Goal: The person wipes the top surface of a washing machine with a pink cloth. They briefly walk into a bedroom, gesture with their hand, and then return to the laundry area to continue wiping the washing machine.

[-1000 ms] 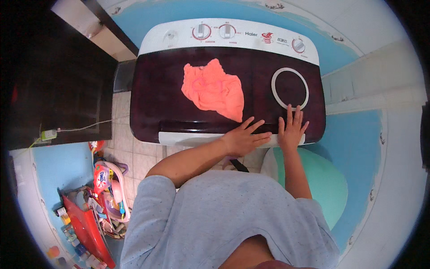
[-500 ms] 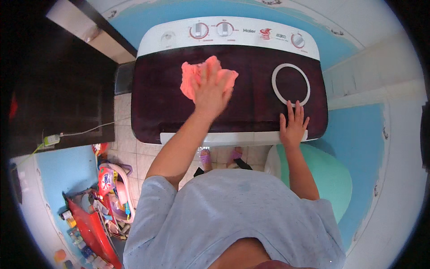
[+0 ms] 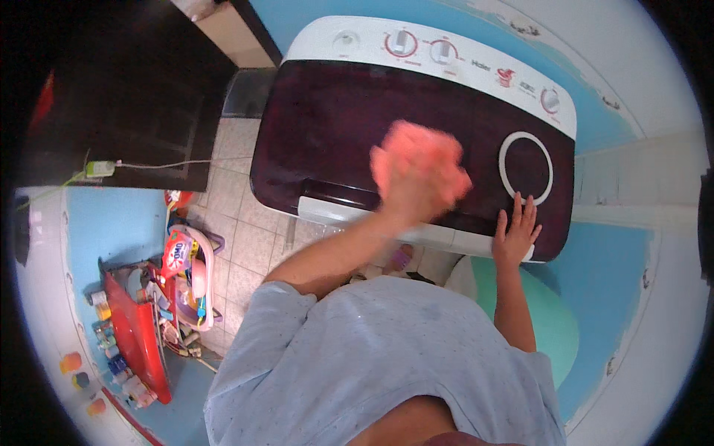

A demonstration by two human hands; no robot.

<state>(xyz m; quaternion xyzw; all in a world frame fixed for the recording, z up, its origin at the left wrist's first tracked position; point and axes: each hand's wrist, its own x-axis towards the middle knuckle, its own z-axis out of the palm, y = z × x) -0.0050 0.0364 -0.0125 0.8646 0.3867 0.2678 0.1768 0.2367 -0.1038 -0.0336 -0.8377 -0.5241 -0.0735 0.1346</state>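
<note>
A twin-tub washing machine (image 3: pixel 320 97) stands in front of me, with a dark maroon lid and a white control panel along its far edge. On the middle of the lid a crumpled coral-pink cloth (image 3: pixel 416 145) lies beneath my left hand (image 3: pixel 416 189), which grips it from above and is smeared by motion. My right hand (image 3: pixel 517 232) rests flat at the lid's near right edge, fingers spread and holding nothing. Its fingertips touch or nearly touch the white ring (image 3: pixel 505 167) set in the lid.
A mint-green rounded tub (image 3: pixel 547 320) stands under my right forearm. On the left are a dark cabinet (image 3: pixel 141 126), a red rack (image 3: pixel 134 327) with bottles and a pink basket (image 3: pixel 208 260) of cleaning goods. A pale cord (image 3: pixel 178 163) stretches across the cabinet's front.
My left hand has drawn the cloth rightward and nearer across the lid. My right hand stays by the ring. The whole view has turned, so the machine now appears tilted.
</note>
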